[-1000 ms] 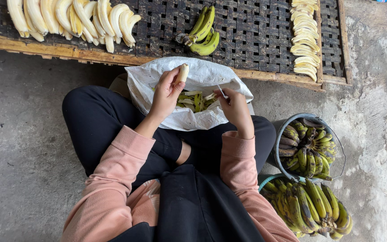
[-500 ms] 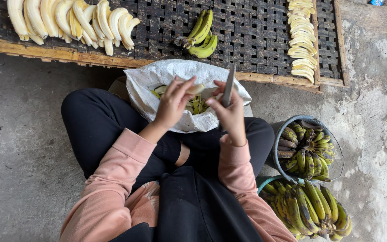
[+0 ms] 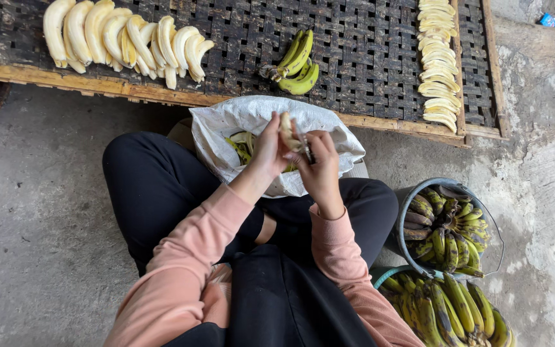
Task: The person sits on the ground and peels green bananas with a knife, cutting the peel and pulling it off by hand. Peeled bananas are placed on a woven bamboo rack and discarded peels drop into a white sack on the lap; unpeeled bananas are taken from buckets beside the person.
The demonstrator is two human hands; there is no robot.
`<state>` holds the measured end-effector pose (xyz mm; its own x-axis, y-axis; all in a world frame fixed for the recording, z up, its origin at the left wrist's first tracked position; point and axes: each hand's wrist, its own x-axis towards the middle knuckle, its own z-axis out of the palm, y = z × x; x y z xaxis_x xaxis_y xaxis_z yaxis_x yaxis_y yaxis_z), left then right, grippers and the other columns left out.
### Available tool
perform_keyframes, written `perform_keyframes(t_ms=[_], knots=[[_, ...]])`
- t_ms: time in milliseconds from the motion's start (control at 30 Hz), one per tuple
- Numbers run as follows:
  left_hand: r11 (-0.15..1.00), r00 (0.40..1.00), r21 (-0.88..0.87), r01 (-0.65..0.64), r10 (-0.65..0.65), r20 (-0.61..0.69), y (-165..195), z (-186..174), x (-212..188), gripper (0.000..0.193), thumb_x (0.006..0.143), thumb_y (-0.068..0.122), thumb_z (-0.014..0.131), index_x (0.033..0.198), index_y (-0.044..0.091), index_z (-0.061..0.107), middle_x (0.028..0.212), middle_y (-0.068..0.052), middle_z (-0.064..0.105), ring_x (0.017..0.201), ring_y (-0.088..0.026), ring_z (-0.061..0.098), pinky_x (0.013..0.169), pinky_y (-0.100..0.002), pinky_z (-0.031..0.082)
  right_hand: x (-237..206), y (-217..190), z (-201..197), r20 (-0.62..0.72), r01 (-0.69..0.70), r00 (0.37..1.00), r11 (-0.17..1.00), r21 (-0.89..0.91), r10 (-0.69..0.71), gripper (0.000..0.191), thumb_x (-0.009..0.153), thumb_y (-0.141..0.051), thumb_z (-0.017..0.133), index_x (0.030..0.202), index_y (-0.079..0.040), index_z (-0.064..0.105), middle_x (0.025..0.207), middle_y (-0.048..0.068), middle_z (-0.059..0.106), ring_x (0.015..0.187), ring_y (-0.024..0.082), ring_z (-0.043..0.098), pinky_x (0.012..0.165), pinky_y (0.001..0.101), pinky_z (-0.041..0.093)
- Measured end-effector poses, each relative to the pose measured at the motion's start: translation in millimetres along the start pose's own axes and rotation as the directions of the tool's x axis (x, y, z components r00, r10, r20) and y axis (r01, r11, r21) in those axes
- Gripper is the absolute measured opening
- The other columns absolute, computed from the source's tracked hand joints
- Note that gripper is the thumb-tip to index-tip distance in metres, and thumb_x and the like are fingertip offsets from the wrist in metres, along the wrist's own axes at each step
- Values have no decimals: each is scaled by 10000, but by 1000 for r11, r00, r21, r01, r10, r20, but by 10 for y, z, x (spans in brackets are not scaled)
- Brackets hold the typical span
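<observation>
Hands [image 3: 293, 151] now together, banana [image 3: 286, 132] seemingly upright

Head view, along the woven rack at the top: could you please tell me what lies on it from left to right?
Row of peeled bananas → small bunch of green bananas → column of banana slices, all on the woven rack.

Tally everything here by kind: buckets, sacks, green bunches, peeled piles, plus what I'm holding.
Buckets: 2, grey and teal
Sack: 1
Green bunch: 1
Peeled piles: 2, left and right
Held banana: 1
Knife: 1
Total: 8
</observation>
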<state>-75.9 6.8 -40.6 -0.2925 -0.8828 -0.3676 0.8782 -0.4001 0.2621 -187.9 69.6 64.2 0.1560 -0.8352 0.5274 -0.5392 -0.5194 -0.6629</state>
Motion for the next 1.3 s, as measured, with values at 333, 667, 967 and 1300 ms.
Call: perform_keyframes(t_ms=[333,667,967,1300], knots=[[851,855,179,-493,512,-80,333,604,164,368,1097,409,417,1275,122,563,1073,14,566,878,-55,550,762,-255,548,-285,-19,-171,357,-402,897,818,411,261,590,1111,-251,457,1658,-57,351,1236,125,546,945,197,482,853,312,416],[781,790,128,-611,591,163,460,906,-39,344,1139,384,412,1206,80,557,1001,-16,548,785,-77,495,632,-238,434,-255,-28,-151,281,-134,959,920,367,28,512,1143,-176,457,1624,-32,357,1658,152,439,1427,270,536,1171,336,410],[676,681,172,-716,624,383,567,1138,-300,333,1156,402,407,1229,106,540,1006,2,506,796,-61,452,640,-219,402,-293,-24,-107,262,-198,961,879,433,87,533,1141,-233,455,1624,-35,346,1496,105,557,970,145,522,913,284,479],[707,707,185,-683,574,414,533,1235,-412,328,1159,405,402,1225,111,532,1006,-2,505,778,-53,439,622,-200,399,-332,24,-41,208,-206,971,846,493,115,597,1139,-353,472,1618,-15,360,1173,46,597,912,133,484,847,276,469]])
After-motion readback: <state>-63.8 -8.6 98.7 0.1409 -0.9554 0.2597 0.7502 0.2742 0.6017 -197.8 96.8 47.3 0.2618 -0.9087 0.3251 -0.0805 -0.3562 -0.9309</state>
